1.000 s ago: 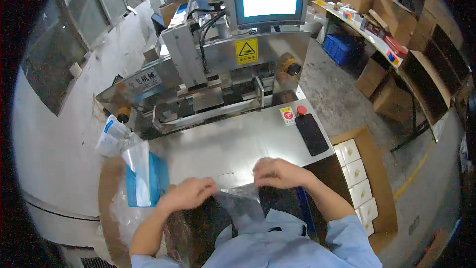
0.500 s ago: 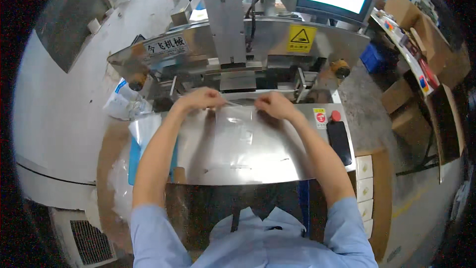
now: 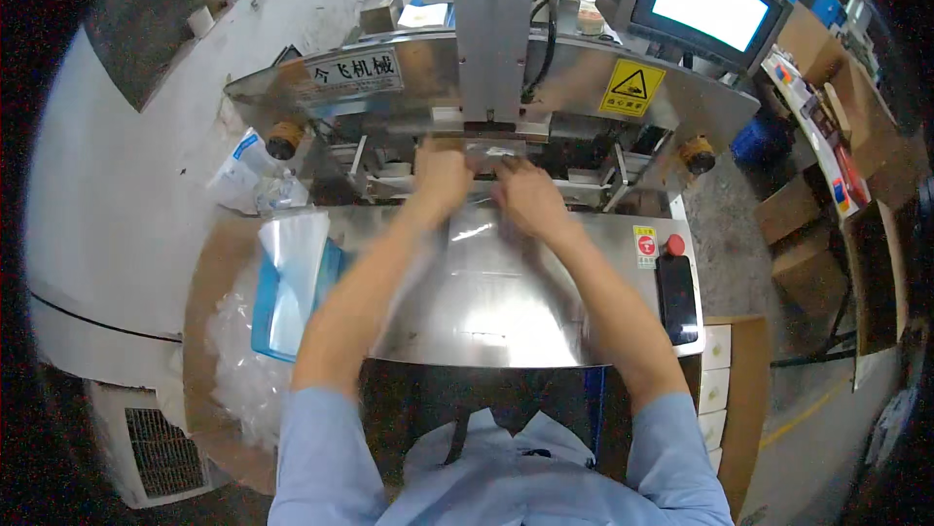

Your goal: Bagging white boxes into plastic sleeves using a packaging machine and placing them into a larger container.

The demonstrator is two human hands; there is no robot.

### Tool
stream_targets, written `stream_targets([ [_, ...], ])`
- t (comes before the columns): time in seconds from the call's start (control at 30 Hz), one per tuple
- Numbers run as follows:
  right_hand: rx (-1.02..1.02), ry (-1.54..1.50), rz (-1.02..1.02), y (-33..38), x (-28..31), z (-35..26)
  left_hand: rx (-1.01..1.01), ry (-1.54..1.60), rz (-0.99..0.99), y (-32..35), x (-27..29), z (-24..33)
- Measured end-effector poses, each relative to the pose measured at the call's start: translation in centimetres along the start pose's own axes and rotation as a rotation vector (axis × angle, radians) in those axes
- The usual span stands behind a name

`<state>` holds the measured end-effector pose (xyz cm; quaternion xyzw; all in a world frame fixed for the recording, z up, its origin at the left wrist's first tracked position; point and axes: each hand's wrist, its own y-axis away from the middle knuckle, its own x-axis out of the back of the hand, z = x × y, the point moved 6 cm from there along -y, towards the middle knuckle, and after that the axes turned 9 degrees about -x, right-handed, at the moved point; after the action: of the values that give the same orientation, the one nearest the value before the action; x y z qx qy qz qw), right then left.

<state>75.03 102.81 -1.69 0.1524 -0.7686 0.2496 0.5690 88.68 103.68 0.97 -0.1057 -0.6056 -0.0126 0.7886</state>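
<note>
A clear plastic bag (image 3: 475, 230) lies over the steel worktop (image 3: 486, 317), its far end reaching under the machine's central head (image 3: 493, 49). My left hand (image 3: 444, 176), smeared by motion, is closed at the bag's far left edge. Opposite it, my right hand (image 3: 530, 199) has its fingers closed on the right edge. Both hands are at the machine's front slot, just below the head. Fingertips and the bag's far edge are partly hidden there.
To the left stands a blue tray (image 3: 336, 268) of clear bags, beside loose plastic film (image 3: 243, 370). A red button (image 3: 675, 245) tops a black box at the right. Boxed white items (image 3: 715, 370) sit lower right. A lit screen (image 3: 708, 0) is behind.
Both my hands have moved forward, carrying the bag's far end from the worktop into the slot under the head. My view has shifted slightly, showing more of the blue tray.
</note>
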Motion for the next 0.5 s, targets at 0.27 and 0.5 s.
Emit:
stream_targets([
  [0.27,-0.002,0.028,0.004,1.0,0.5,-1.5,-0.111,0.047,0.243,21.0,-4.7,9.1],
  [0.5,0.075,-0.049,0.098,1.2,0.0,-0.7,-0.107,0.078,0.303,21.5,-5.1,9.5],
])
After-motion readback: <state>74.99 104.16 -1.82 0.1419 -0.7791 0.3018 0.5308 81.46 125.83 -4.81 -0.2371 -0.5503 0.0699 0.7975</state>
